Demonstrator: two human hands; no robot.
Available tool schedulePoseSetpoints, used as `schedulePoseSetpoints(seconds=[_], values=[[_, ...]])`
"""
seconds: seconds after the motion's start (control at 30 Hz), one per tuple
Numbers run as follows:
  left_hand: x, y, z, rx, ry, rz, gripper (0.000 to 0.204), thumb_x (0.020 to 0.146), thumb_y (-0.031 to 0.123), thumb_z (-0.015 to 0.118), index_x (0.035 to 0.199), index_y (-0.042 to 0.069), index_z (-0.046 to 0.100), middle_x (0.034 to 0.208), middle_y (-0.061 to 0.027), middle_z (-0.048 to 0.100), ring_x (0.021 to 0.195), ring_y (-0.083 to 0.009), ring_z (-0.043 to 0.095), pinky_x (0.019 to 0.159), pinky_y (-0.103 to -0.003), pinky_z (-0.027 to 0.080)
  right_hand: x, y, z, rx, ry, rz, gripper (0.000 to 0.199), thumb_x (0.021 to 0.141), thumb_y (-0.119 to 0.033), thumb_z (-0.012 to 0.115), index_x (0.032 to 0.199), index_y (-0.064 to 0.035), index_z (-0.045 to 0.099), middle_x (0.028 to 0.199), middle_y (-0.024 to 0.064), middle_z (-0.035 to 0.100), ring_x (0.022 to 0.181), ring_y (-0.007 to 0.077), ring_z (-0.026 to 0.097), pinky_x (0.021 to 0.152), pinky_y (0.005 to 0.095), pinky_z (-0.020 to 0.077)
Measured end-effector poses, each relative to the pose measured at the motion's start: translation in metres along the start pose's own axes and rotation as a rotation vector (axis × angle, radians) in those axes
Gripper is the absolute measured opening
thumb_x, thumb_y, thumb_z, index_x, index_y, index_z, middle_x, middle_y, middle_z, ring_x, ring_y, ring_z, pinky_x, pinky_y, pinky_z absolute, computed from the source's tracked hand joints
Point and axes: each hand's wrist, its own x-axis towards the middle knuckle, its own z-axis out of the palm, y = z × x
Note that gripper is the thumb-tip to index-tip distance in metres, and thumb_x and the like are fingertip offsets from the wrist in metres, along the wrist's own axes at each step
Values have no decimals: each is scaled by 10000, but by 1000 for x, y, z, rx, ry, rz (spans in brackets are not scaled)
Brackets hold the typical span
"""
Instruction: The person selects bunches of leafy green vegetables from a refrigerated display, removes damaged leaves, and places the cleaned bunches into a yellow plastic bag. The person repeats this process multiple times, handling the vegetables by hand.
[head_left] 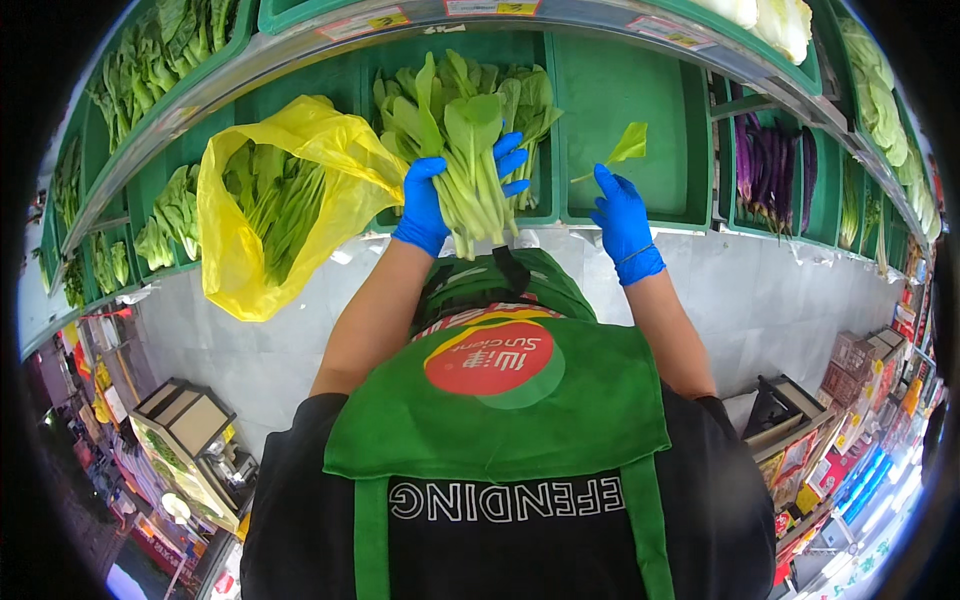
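Note:
A bunch of leafy greens (468, 165) with pale green stalks rests in my left hand (425, 205), whose blue-gloved fingers wrap round it from both sides. My right hand (622, 215), also in a blue glove, pinches a single yellowish-green leaf (629, 145) by its thin stem over the front of a bare green crate (632, 110). Left of the bunch, a yellow plastic bag (230, 245) gapes open with more long-stemmed greens (275, 205) inside. Behind the held bunch, other leafy greens (530, 105) lie in a green crate.
A metal shelf edge (300, 55) with price labels curves above the crates. Purple eggplants (768, 165) fill a crate at the right; more leafy vegetables (172, 220) lie at the left. Pale cabbages (785, 25) sit on the upper shelf. Display stands (185, 425) are behind me on both sides.

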Motion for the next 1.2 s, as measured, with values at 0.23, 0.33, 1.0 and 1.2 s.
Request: schedulePoseSetpoints(seconds=[0.23,0.33,1.0,1.2], values=[[-5,-3,-5,122,110,-30,790,668,238,539,1372,-7,277,1348,-246,373,1220,-377,410,1001,-484,364,-43,-10,56,-25,-527,70,425,819,-259,664,1134,-23,504,992,61,573,887,126,528,787,270,439],[-13,2,-19,108,202,-87,612,699,100,525,1286,-23,404,1199,-227,525,1053,-360,555,908,-470,459,-47,-3,61,-57,-498,86,370,816,-234,663,1095,-28,534,962,49,586,856,107,539,757,243,445],[-47,-4,-38,82,245,-60,609,683,76,544,1273,-11,425,1176,-213,543,1045,-343,559,928,-453,450,-67,7,46,-27,-495,-182,269,823,-2,588,1082,-33,523,1056,72,607,947,147,584,829,291,476],[-49,-5,-25,115,235,-98,621,689,58,524,1295,-10,403,1200,-221,529,1065,-361,547,954,-465,428,-75,11,54,-80,-529,-278,291,844,7,556,1121,-36,477,1051,62,591,949,119,568,809,260,472]])
